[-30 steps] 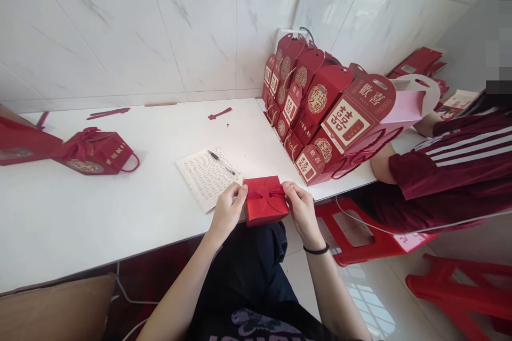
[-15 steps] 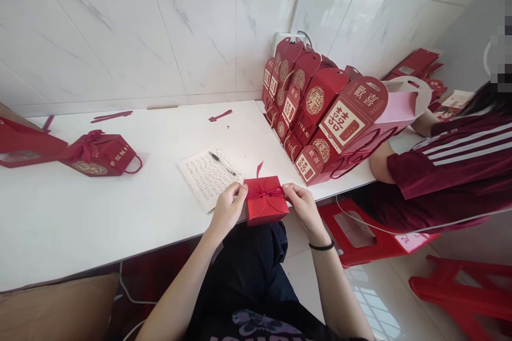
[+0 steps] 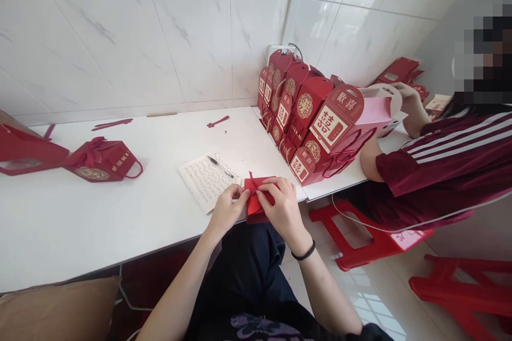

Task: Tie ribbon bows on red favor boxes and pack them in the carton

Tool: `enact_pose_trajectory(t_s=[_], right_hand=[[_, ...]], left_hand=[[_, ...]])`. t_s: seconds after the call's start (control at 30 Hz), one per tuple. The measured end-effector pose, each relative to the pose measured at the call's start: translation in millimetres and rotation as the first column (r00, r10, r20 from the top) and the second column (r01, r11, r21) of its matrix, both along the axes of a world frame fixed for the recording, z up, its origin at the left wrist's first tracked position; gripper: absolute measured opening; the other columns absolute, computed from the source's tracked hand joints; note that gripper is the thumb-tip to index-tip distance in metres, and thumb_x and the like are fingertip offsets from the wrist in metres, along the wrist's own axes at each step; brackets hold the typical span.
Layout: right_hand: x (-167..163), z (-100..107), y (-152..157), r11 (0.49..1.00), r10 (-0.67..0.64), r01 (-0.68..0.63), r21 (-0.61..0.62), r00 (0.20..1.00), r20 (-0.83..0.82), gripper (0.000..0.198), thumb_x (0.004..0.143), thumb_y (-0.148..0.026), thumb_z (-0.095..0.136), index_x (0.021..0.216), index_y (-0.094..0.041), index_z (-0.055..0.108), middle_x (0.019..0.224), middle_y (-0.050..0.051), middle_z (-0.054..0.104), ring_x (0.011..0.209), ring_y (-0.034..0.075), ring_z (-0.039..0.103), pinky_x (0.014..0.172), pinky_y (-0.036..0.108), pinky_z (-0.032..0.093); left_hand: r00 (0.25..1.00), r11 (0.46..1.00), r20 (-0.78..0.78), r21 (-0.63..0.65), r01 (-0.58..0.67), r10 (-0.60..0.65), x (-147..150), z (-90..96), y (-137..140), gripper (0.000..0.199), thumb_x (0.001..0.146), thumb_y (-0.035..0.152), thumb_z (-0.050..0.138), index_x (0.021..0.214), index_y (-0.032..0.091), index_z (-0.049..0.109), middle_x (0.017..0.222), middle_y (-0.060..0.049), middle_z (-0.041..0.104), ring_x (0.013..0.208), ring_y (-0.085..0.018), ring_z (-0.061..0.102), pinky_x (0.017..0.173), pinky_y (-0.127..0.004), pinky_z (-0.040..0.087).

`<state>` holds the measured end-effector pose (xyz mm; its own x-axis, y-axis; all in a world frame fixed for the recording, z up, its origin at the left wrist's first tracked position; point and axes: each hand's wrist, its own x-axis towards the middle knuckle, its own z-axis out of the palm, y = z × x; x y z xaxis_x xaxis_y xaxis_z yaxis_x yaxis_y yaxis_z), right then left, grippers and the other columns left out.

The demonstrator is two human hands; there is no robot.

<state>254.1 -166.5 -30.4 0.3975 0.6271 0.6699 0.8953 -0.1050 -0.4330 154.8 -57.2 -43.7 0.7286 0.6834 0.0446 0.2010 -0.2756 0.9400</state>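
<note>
Black cloth with a purple print covers the person's front, above dark trousers (image 3: 252, 258); a cardboard carton (image 3: 56, 309) stands at the lower left. Just beyond, at the near edge of the white table (image 3: 140, 213), is a small red gift box (image 3: 255, 208), between both hands. The left hand (image 3: 229, 206) has thumb and forefinger almost together, gripping the box's left edge. The right hand (image 3: 283, 208), a black band (image 3: 304, 251) at its wrist, bends over the top with fingers curled and tips drawn close by the crimson ribbon (image 3: 253, 178), one end of which sticks up; whether they pinch it I cannot tell. To the right, on the floor, are red plastic stools (image 3: 360, 245). Past the left hand lies a handwritten sheet (image 3: 200, 186) with a pen (image 3: 221, 167) across it. Farther left sits a bow-tied red box with a cord handle (image 3: 116, 162), and behind it, ribbon strips (image 3: 112, 124). Stacked double-happiness boxes (image 3: 308, 117) rise on the right, beside a co-worker in a maroon striped sleeve (image 3: 440, 154). Marbled wall tiles (image 3: 120, 37) stand behind.
</note>
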Motion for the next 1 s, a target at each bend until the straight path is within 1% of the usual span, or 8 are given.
enact_pose_trajectory(t_s=[0.27,0.33,0.43,0.5,0.6,0.7,0.77,1.0], right_hand=[[-3,-15,-18,0.989,0.032,-0.046,0.142,0.994,0.101,0.008,0.085,-0.013,0.053,0.085,-0.018,0.060,0.086,0.006,0.056,0.083,0.019,0.050,0.078,0.038,0.039],[-4,-19,-20,0.988,0.048,-0.065,0.138,0.992,0.120,0.008,0.084,-0.013,0.052,0.084,-0.018,0.058,0.085,0.006,0.056,0.083,0.019,0.051,0.078,0.038,0.039],[-5,-20,-20,0.989,0.040,-0.060,0.136,0.989,0.141,0.006,0.082,-0.014,0.053,0.083,-0.018,0.057,0.085,0.006,0.057,0.083,0.020,0.051,0.080,0.040,0.039],[-6,-19,-20,0.989,0.032,-0.054,0.141,0.987,0.156,0.004,0.081,-0.017,0.055,0.084,-0.018,0.057,0.086,0.006,0.057,0.083,0.020,0.051,0.083,0.042,0.038],[-11,-17,-18,0.987,0.027,-0.055,0.152,0.983,0.180,0.009,0.082,-0.024,0.060,0.088,-0.018,0.058,0.089,0.007,0.058,0.085,0.021,0.053,0.087,0.044,0.037],[-16,-19,-17,0.989,0.031,-0.059,0.134,0.979,0.200,0.001,0.085,-0.019,0.057,0.086,-0.019,0.058,0.088,0.005,0.059,0.086,0.019,0.054,0.090,0.043,0.036],[-19,-22,-17,0.990,0.023,-0.049,0.129,0.980,0.197,0.008,0.086,-0.014,0.054,0.082,-0.020,0.058,0.085,0.003,0.059,0.085,0.018,0.055,0.091,0.042,0.035],[-27,-28,-15,0.984,0.022,-0.052,0.173,0.985,0.170,0.009,0.085,-0.016,0.057,0.093,-0.020,0.057,0.085,0.003,0.061,0.087,0.019,0.056,0.089,0.042,0.038]], left_hand=[[0.997,0.996,-0.068,0.086,0.038,-0.032,2,3.2,6,0.036,0.082,0.042,0.043,0.056,0.018,0.037,0.056,0.003,0.041,0.057,-0.013,0.043,0.058,-0.025,0.036],[0.997,0.989,-0.078,0.149,0.026,-0.014,2,5.9,8,0.033,0.081,0.040,0.045,0.056,0.018,0.039,0.059,0.002,0.044,0.060,-0.014,0.046,0.063,-0.027,0.038],[0.998,0.951,0.017,0.304,-0.058,0.055,4,15.0,11,0.016,0.079,0.032,0.051,0.071,0.018,0.050,0.078,-0.002,0.054,0.080,-0.017,0.052,0.078,-0.031,0.041],[0.998,0.915,0.067,0.402,-0.019,-0.009,6,23.7,12,0.011,0.079,0.028,0.052,0.081,0.018,0.055,0.091,-0.004,0.055,0.093,-0.019,0.051,0.088,-0.033,0.039],[0.976,0.857,-0.014,0.475,0.198,-0.217,12,34.1,14,0.013,0.083,0.028,0.050,0.081,0.019,0.060,0.101,-0.005,0.055,0.102,-0.019,0.050,0.095,-0.035,0.036],[0.943,0.823,-0.111,0.464,0.327,-0.312,19,36.2,16,0.016,0.083,0.032,0.052,0.080,0.020,0.062,0.109,-0.005,0.055,0.104,-0.020,0.051,0.096,-0.036,0.037],[0.930,0.821,-0.139,0.439,0.365,-0.340,21,34.3,17,0.016,0.082,0.034,0.055,0.080,0.020,0.062,0.110,-0.005,0.055,0.104,-0.021,0.052,0.095,-0.037,0.039],[0.922,0.846,-0.127,0.368,0.386,-0.365,22,29.0,16,0.011,0.079,0.029,0.057,0.078,0.019,0.060,0.108,-0.004,0.055,0.101,-0.020,0.054,0.094,-0.036,0.040]])
